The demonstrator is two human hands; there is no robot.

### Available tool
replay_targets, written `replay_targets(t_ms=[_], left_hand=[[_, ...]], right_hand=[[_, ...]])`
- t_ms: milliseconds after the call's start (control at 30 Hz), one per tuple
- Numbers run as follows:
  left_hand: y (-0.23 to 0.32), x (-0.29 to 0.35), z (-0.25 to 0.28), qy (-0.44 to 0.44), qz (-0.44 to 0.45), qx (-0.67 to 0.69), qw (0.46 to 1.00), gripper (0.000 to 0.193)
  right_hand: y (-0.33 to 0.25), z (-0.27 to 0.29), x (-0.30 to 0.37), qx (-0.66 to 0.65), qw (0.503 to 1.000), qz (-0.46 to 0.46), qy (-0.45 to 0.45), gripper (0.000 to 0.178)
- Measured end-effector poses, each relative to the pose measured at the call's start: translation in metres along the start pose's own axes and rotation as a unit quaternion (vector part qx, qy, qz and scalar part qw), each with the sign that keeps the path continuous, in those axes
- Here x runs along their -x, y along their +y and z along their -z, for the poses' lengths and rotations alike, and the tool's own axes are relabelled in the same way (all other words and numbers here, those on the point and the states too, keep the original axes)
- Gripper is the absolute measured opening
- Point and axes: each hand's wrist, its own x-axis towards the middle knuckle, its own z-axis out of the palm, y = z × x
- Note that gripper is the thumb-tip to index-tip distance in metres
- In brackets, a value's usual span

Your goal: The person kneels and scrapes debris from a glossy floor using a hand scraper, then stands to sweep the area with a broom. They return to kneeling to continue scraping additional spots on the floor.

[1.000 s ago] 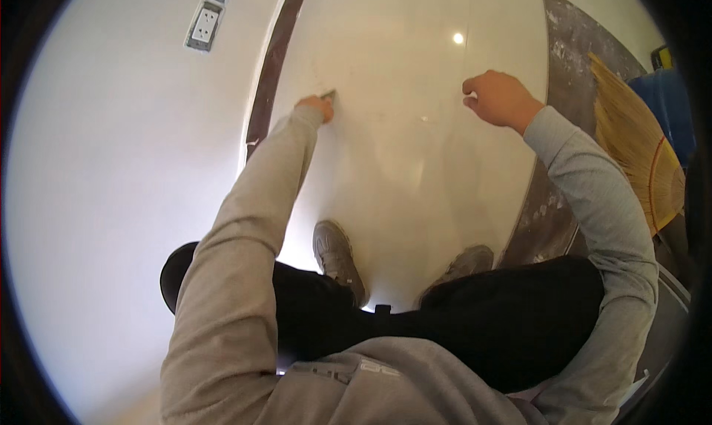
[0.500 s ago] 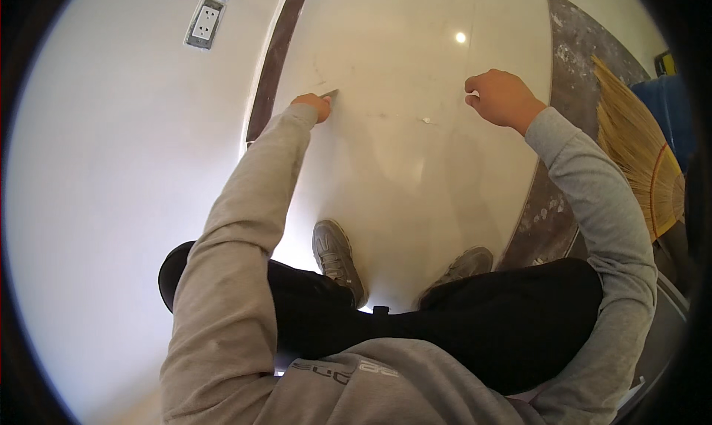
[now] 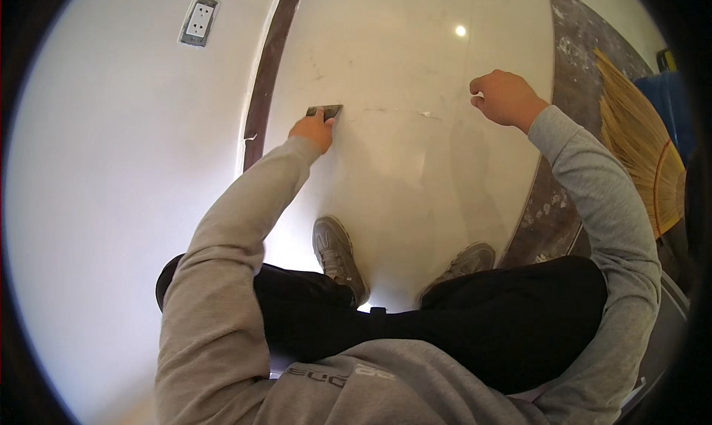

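Over the glossy cream floor (image 3: 400, 180), my left hand (image 3: 314, 130) is closed around a small scraper (image 3: 324, 113) with a dark, flat blade. The forefinger lies along the blade, close to the floor. To the right, my right hand (image 3: 512, 101) is curled, thumb and forefinger almost together. A tiny white spot shows between them, too small to name. Between the two hands, a small white scrap (image 3: 426, 114) lies on the floor with faint dark marks about it.
A white wall with power outlets (image 3: 199, 20) and a brown skirting strip (image 3: 268, 76) runs along the left. On the right are a brown, paint-spotted band (image 3: 571, 47), a straw broom (image 3: 641, 136) and a blue container (image 3: 671, 106). My shoes (image 3: 335, 251) stand near my knees.
My left hand has drawn slightly nearer to me, and the scraper has turned so its flat blade shows more. The right hand has hardly moved, still curled.
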Motion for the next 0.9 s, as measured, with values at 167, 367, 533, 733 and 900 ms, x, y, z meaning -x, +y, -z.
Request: replay_targets(t_ms=[167,367,533,733,900], left_hand=[[0.011,-0.007,0.005,-0.076,-0.021,-0.016,0.997,0.052],[0.012,-0.02,-0.007,0.022,0.029,0.009,0.999,0.05],[0.013,-0.035,-0.004,0.001,0.051,0.009,0.999,0.05],[0.011,-0.044,-0.004,0.012,0.061,-0.006,0.998,0.048],[-0.006,-0.043,0.011,0.001,0.06,-0.004,0.998,0.048]], right_hand=[[-0.002,-0.003,-0.002,0.01,0.999,0.031,0.026,0.022],[-0.009,0.007,0.002,-0.004,1.0,0.003,0.009,0.021],[-0.003,0.006,0.007,0.008,1.0,0.001,0.011,0.022],[-0.005,0.012,0.005,-0.003,1.0,-0.017,-0.005,0.023],[-0.011,0.008,-0.004,0.006,1.0,0.016,0.014,0.023]])
